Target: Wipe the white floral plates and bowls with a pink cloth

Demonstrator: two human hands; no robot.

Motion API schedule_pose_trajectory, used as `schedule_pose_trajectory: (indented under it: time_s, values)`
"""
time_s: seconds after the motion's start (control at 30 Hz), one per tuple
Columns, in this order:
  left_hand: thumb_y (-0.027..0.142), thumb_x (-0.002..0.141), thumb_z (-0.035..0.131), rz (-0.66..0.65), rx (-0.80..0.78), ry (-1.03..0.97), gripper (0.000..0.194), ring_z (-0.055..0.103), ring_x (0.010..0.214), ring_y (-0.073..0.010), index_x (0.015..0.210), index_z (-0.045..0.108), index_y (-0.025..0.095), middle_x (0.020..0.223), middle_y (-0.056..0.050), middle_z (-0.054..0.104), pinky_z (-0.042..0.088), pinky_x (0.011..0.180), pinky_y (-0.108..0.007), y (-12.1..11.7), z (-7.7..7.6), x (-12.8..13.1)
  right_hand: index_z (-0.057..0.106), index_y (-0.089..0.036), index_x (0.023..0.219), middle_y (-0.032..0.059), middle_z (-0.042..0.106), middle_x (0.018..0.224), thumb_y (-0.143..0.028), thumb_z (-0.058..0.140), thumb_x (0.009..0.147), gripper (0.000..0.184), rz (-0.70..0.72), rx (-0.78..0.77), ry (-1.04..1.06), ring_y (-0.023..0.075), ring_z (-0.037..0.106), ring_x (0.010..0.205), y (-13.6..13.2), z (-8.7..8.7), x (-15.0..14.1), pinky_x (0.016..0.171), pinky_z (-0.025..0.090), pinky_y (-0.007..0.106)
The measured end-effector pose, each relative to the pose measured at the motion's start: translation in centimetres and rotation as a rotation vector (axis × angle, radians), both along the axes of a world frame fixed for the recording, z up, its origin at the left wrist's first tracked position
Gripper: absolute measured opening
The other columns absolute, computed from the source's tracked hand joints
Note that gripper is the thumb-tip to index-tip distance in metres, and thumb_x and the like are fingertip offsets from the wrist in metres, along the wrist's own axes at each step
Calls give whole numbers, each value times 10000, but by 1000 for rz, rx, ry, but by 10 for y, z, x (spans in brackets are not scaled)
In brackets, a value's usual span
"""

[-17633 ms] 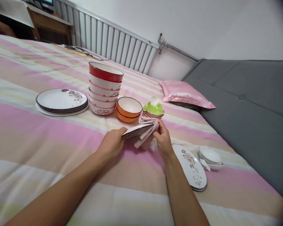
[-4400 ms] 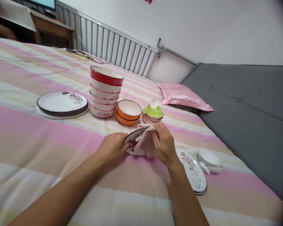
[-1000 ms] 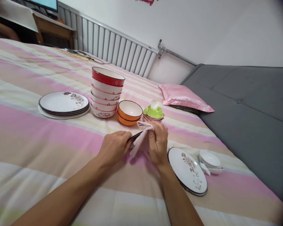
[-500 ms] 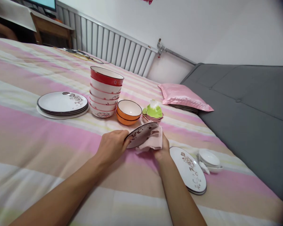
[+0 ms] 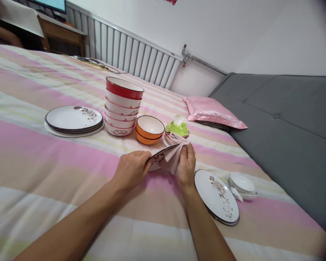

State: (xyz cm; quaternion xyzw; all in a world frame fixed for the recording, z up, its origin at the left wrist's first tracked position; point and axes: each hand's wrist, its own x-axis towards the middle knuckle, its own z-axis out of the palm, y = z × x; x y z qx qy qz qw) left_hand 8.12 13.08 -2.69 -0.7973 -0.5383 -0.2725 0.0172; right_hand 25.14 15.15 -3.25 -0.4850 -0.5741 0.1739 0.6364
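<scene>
My left hand (image 5: 134, 166) grips the left edge of a white plate (image 5: 156, 164) with a dark rim and brown flowers, held tilted above the bed. My right hand (image 5: 187, 165) is closed on a pale pink cloth (image 5: 175, 154), which is folded over the plate's right edge and hides that side. Just behind the plate stand two orange bowls (image 5: 149, 132) and a stack of small dishes with a green leaf-shaped one (image 5: 179, 127) on top. By my right forearm lies a short stack of flowered plates (image 5: 218, 197).
A tall stack of red and white bowls (image 5: 122, 108) stands beside a plate stack (image 5: 73, 119) on the striped bedspread (image 5: 57, 170). Small white dishes (image 5: 243, 184) lie at right. Farther back are a pink pillow (image 5: 213, 112), grey headboard (image 5: 288, 119), cables and a person's arm (image 5: 5, 34).
My right hand has turned and moved up slightly, carrying the cloth from the plate's face onto its upper right edge. My left hand keeps its hold on the plate.
</scene>
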Motion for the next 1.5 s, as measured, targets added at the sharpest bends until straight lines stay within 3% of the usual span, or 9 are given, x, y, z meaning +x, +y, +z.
schedule_pose_trajectory:
  time_s: [0.13, 0.33, 0.53, 0.77, 0.93, 1.13, 1.33, 1.5]
  values:
    - [291, 874, 429, -2, -36, 7, 231, 589, 665, -172, 740, 589, 193, 730, -31, 652, 301, 547, -269, -2, 3, 0, 557, -279, 1203, 63, 539, 1226, -275, 373, 938, 322, -68, 201, -500, 209, 443, 1185, -14, 13, -7, 1032, 310, 440]
    - [216, 811, 457, 23, -65, 37, 179, 606, 683, -202, 747, 618, 170, 759, -67, 669, 338, 558, -287, -2, 2, 0, 606, -302, 1149, 50, 535, 1266, -276, 453, 914, 281, -69, 278, -871, 247, 395, 1238, -26, 16, -23, 1076, 235, 485]
    - [122, 738, 459, 44, -141, 45, 236, 637, 761, -232, 857, 662, 141, 865, -101, 698, 396, 615, -299, -2, 1, 0, 590, -306, 1168, 14, 599, 1213, -304, 465, 917, 280, -46, 316, -985, 241, 403, 1233, -33, 11, -33, 1103, 166, 484]
    - [142, 759, 456, 16, -81, 23, 166, 619, 705, -199, 767, 620, 167, 798, -76, 686, 380, 590, -279, -2, 1, -1, 612, -311, 1126, 23, 608, 1194, -274, 464, 912, 263, -82, 316, -968, 238, 429, 1213, -28, 13, -28, 1086, 197, 468]
    - [201, 812, 446, -13, -38, 25, 172, 595, 675, -189, 723, 592, 185, 731, -54, 659, 332, 552, -276, -3, 3, -1, 621, -277, 1122, 51, 598, 1181, -263, 445, 916, 271, -99, 283, -855, 243, 437, 1196, -25, 18, -21, 1070, 230, 479]
    - [263, 849, 458, -15, -86, -6, 189, 604, 702, -179, 775, 617, 194, 781, -43, 679, 322, 565, -263, -2, 3, 0, 587, -253, 1136, 51, 595, 1140, -277, 366, 941, 296, -39, 197, -531, 201, 486, 1115, -13, 17, -4, 992, 335, 412]
    - [327, 894, 424, -3, -79, -6, 265, 603, 696, -172, 776, 621, 195, 773, -39, 677, 303, 555, -262, -2, 3, 0, 623, -215, 988, 29, 647, 976, -433, 416, 904, 312, 63, -35, 28, 181, 559, 952, 7, 2, 10, 891, 409, 340]
    - [348, 902, 399, 4, -51, -2, 300, 588, 662, -164, 740, 596, 190, 721, -34, 656, 292, 547, -263, -1, 2, -1, 622, -200, 1020, 15, 684, 978, -467, 534, 814, 349, 203, -200, 480, 168, 614, 914, 18, -7, 14, 849, 462, 311]
